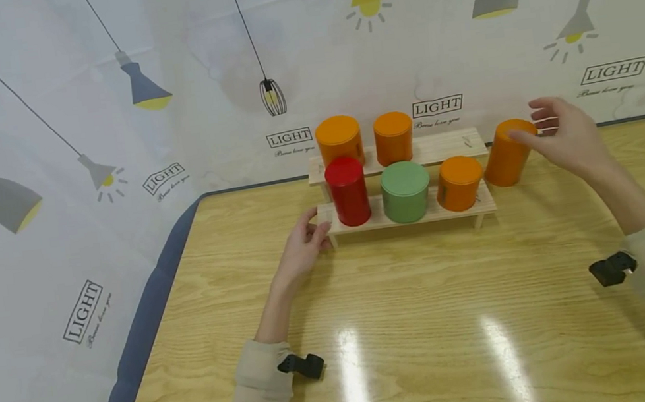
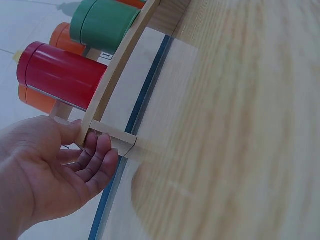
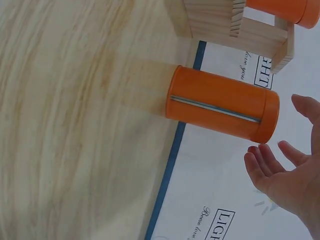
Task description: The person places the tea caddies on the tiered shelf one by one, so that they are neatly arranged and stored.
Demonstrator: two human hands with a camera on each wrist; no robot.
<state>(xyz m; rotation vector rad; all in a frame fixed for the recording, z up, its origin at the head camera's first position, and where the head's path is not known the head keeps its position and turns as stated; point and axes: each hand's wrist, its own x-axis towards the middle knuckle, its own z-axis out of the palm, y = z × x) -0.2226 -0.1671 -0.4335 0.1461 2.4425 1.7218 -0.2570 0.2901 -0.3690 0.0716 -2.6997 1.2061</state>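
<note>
My left hand (image 1: pixel 305 246) grips the left end of the two-tier wooden shelf (image 1: pixel 428 215), thumb over the board and fingers curled below it in the left wrist view. By the lid of a tall orange canister (image 1: pixel 507 157), my right hand (image 1: pixel 567 136) is spread, thumb and fingers apart; the right wrist view shows a gap to the thumb. That canister (image 3: pixel 220 102) stands upright on the table at the shelf's right end. On the lower tier are a red canister (image 1: pixel 348 191), a green canister (image 1: pixel 405 193) and a short orange canister (image 1: pixel 459 184).
Two more orange canisters, a wider one (image 1: pixel 341 139) and a narrower one (image 1: pixel 394 140), stand on the upper tier. Behind the table (image 1: pixel 407 311) hangs a pale cloth (image 1: pixel 181 64) printed with lamps. Blue edging (image 1: pixel 149 307) runs along the table's left and back.
</note>
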